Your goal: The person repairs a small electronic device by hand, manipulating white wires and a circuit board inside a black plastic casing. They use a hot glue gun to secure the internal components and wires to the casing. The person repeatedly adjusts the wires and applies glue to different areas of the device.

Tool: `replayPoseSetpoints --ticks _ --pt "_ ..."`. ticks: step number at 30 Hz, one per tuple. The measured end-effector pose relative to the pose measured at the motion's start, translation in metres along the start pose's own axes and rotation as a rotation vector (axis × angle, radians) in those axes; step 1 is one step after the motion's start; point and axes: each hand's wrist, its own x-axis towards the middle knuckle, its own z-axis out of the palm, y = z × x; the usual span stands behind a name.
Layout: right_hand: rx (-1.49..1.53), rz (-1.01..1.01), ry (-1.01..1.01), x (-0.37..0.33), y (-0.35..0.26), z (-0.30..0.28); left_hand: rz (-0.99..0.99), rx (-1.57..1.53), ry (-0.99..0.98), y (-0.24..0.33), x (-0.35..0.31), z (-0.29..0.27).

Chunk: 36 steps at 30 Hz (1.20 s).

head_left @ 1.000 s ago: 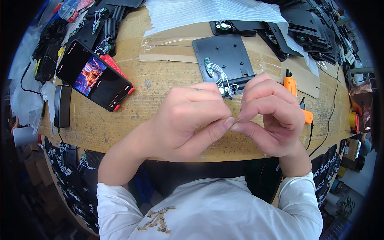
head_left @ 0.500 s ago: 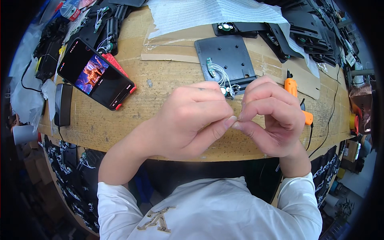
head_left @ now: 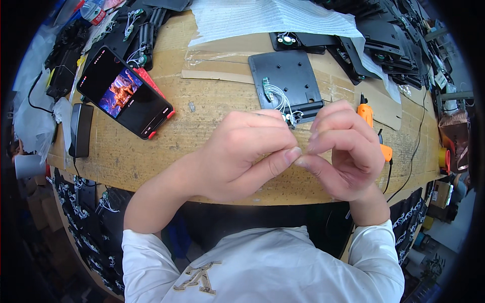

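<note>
In front of me, above the table's near part, my left hand [head_left: 250,156] is closed, its thumb pressed against the bent index finger. My right hand [head_left: 349,151] has its thumb and index curled into a pinch, their tips beside the left thumb. Anything held between the fingertips is too small or hidden to make out. Just beyond the hands lies a black plastic panel [head_left: 287,73] with small pegs. A bundle of white wires [head_left: 279,96] and small green circuit boards sit along its left and lower edges. My hands partly cover its near edge.
A phone [head_left: 126,93] with a lit screen leans on a red stand at the left, near a dark box [head_left: 81,131]. An orange-handled tool [head_left: 365,113] with a cord lies to the right. White foam sheet [head_left: 273,17] and stacked black panels [head_left: 389,43] fill the far side.
The fingertips have come slightly apart, with the right thumb and index a little more separated. The view has shifted slightly; the panel and phone stay in place on the table.
</note>
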Motion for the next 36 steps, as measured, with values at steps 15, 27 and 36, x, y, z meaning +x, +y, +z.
replayPoseSetpoints --ticks 15,27,36 --pt "0.042 0.066 -0.145 0.002 0.0 -0.001 0.178 0.206 0.026 -0.004 -0.003 -0.002" --pt "-0.279 -0.214 -0.014 -0.001 -0.004 0.007 -0.257 -0.449 0.071 0.0 -0.006 0.01" --pt "-0.324 -0.217 -0.346 0.006 -0.05 -0.029 -0.257 -0.755 0.236 -0.012 -0.007 -0.005"
